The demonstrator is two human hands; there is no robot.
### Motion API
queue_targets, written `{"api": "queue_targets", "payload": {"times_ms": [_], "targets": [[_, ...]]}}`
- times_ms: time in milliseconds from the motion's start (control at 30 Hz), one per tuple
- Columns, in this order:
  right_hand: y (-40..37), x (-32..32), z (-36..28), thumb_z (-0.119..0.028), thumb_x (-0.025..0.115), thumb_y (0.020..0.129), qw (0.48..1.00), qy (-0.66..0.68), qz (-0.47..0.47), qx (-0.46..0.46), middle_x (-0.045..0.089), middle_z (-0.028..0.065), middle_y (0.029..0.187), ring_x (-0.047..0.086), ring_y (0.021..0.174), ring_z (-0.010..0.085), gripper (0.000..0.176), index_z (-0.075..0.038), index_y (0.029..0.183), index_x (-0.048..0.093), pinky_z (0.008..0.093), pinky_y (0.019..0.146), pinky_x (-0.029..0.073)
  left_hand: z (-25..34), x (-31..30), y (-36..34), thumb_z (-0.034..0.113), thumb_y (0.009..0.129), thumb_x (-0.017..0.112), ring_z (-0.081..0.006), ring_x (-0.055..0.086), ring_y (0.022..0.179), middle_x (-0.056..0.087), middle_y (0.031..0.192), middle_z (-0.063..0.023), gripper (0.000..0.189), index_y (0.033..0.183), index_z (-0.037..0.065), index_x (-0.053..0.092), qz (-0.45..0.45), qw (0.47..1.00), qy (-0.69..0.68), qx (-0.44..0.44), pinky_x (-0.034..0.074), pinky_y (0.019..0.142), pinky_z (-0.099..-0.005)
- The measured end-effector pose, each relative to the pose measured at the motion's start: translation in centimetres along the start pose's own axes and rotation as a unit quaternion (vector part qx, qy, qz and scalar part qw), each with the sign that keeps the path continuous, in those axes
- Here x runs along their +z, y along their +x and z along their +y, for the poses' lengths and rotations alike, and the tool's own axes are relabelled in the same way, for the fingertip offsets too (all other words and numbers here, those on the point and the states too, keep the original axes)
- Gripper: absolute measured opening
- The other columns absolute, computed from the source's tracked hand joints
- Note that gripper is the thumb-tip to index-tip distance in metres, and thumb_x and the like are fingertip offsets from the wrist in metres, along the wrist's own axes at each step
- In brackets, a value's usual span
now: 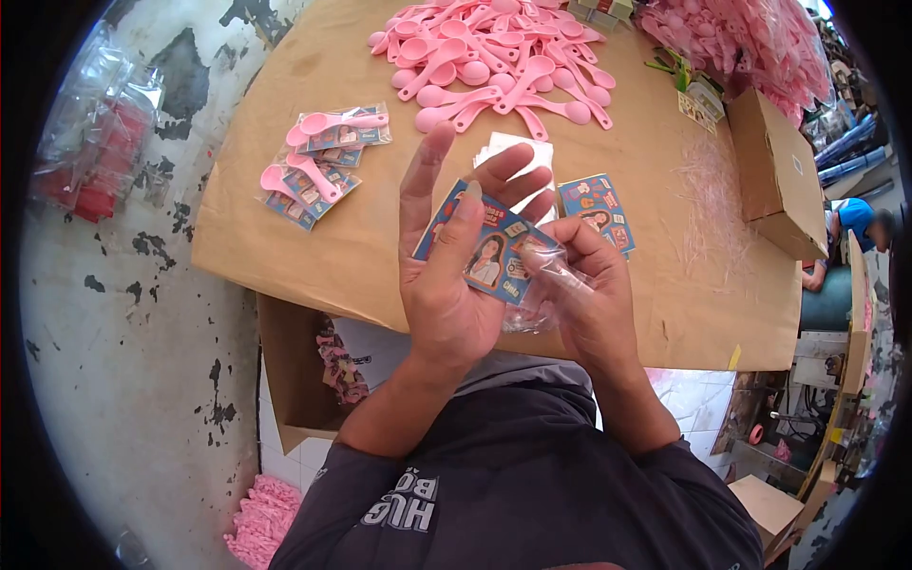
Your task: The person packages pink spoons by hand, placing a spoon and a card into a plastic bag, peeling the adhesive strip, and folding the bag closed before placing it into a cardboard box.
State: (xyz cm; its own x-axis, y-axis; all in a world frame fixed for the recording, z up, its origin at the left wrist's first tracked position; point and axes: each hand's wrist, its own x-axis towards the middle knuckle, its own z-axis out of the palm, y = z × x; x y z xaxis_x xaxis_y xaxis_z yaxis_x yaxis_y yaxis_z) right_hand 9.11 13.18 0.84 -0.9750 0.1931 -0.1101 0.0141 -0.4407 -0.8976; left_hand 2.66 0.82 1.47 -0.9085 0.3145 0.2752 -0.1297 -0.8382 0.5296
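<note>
My left hand (pixel 446 299) holds a blue printed card (pixel 489 249) between thumb and palm, its other fingers raised and spread. The card shows a pictured figure and small drawings. At its right end my right hand (pixel 600 294) pinches a clear plastic bag (pixel 528 317), which overlaps the card's lower right corner. Just beyond my right fingers lies a stack of similar blue cards (pixel 608 209). A white stack (pixel 518 150) sits behind my left fingertips, partly hidden. To the left, bagged sets of cards with pink spoons (pixel 328 123) lie in a small overlapping pile.
A large heap of pink spoons (pixel 494 66) covers the table's far side. Bulky plastic bags of pink pieces (pixel 736 47) and a cardboard box (pixel 777 176) stand at right. Clear plastic strips (pixel 708 228) lie beside the box. Another person (pixel 850 223) is farther right.
</note>
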Motion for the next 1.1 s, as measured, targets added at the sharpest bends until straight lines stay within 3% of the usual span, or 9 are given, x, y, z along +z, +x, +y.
{"api": "queue_targets", "payload": {"times_ms": [267, 333, 567, 667, 733, 767, 867, 1000, 1100], "targets": [[-0.5, 0.3, 0.0, -0.007, 0.074, 0.096, 0.997, -0.034, 0.042, -0.049, 0.066, 0.0026, 0.091, 0.061, 0.072, 0.0041, 0.016, -0.005, 0.097, 0.058, 0.0224, 0.055, 0.051, -1.2, 0.8, 0.2, 0.015, 0.109, 0.048, -0.0237, 0.068, 0.103, 0.063, 0.117, -0.0157, 0.063, 0.164, 0.022, 0.018, -0.021, 0.999, -0.008, -0.024, 0.059, 0.094, -0.0453], [-0.5, 0.3, 0.1, -0.005, 0.075, 0.094, 0.995, -0.029, 0.051, -0.077, 0.062, -0.0007, 0.089, 0.060, 0.076, 0.0040, 0.023, -0.008, 0.092, 0.052, 0.0223, 0.059, 0.050, -1.4, 1.6, 0.3, 0.016, 0.109, 0.052, -0.0192, 0.067, 0.095, 0.064, 0.109, -0.0149, 0.069, 0.165, 0.018, 0.012, -0.035, 0.998, -0.044, -0.013, 0.057, 0.089, -0.0367], [-0.6, -0.1, 0.4, -0.003, 0.079, 0.089, 0.987, -0.050, 0.076, -0.130, 0.055, -0.0013, 0.096, 0.056, 0.088, 0.0051, 0.028, -0.008, 0.096, 0.053, 0.0248, 0.073, 0.049, -2.1, 2.0, 0.2, 0.018, 0.109, 0.053, -0.0178, 0.065, 0.088, 0.062, 0.098, -0.0112, 0.069, 0.165, 0.017, 0.012, -0.037, 0.998, -0.049, -0.025, 0.058, 0.083, -0.0363], [-0.9, 0.1, -0.2, 0.003, 0.079, 0.083, 0.947, -0.192, 0.124, -0.227, 0.055, 0.0024, 0.103, 0.056, 0.087, 0.0092, 0.031, -0.007, 0.106, 0.062, 0.0255, 0.071, 0.048, -1.7, 0.7, 0.4, 0.026, 0.111, 0.049, -0.0170, 0.063, 0.088, 0.059, 0.102, -0.0087, 0.065, 0.164, 0.017, 0.014, -0.036, 0.997, -0.020, -0.063, 0.059, 0.079, -0.0372], [-0.8, -0.7, -1.0, 0.006, 0.081, 0.075, 0.786, -0.463, 0.068, -0.404, 0.056, 0.0046, 0.105, 0.056, 0.082, 0.0144, 0.041, -0.010, 0.112, 0.071, 0.0263, 0.066, 0.046, -1.3, -0.2, 0.4, 0.024, 0.109, 0.054, -0.0150, 0.064, 0.085, 0.058, 0.092, -0.0064, 0.057, 0.158, 0.012, 0.028, 0.048, 0.986, -0.057, -0.149, 0.058, 0.082, -0.0355], [-1.0, -0.8, -1.6, 0.004, 0.082, 0.072, 0.775, -0.476, 0.019, -0.416, 0.060, 0.0057, 0.106, 0.056, 0.080, 0.0176, 0.039, -0.014, 0.106, 0.076, 0.0284, 0.063, 0.046, -1.4, 0.5, 0.8, 0.027, 0.109, 0.055, -0.0125, 0.062, 0.081, 0.056, 0.089, -0.0030, 0.051, 0.153, 0.010, 0.035, 0.082, 0.991, -0.030, -0.097, 0.057, 0.081, -0.0334], [-1.5, -1.3, -2.9, 0.001, 0.083, 0.073, 0.769, -0.497, -0.083, -0.394, 0.064, 0.0050, 0.107, 0.056, 0.079, 0.0171, 0.030, -0.012, 0.100, 0.077, 0.0286, 0.063, 0.046, -0.3, -1.9, 1.3, 0.028, 0.108, 0.057, -0.0100, 0.059, 0.076, 0.055, 0.087, -0.0002, 0.044, 0.146, 0.010, 0.044, 0.113, 0.988, -0.068, -0.081, 0.055, 0.082, -0.0307], [-0.8, -2.5, -5.7, -0.002, 0.082, 0.079, 0.813, -0.474, -0.070, -0.331, 0.068, 0.0064, 0.098, 0.061, 0.076, 0.0184, 0.021, -0.010, 0.098, 0.075, 0.0295, 0.060, 0.047, 2.2, -4.3, 1.8, 0.029, 0.107, 0.060, -0.0081, 0.056, 0.075, 0.055, 0.087, 0.0017, 0.039, 0.140, 0.011, 0.051, 0.170, 0.983, -0.049, -0.057, 0.053, 0.081, -0.0284], [3.1, -4.0, -8.4, -0.011, 0.075, 0.090, 0.776, -0.561, -0.030, -0.286, 0.067, 0.0073, 0.088, 0.063, 0.073, 0.0172, 0.009, -0.005, 0.094, 0.071, 0.0273, 0.061, 0.048, 3.2, -5.0, 1.7, 0.031, 0.106, 0.061, -0.0086, 0.056, 0.077, 0.055, 0.088, 0.0009, 0.039, 0.138, 0.011, 0.052, 0.190, 0.980, -0.059, -0.022, 0.053, 0.082, -0.0294]]}}
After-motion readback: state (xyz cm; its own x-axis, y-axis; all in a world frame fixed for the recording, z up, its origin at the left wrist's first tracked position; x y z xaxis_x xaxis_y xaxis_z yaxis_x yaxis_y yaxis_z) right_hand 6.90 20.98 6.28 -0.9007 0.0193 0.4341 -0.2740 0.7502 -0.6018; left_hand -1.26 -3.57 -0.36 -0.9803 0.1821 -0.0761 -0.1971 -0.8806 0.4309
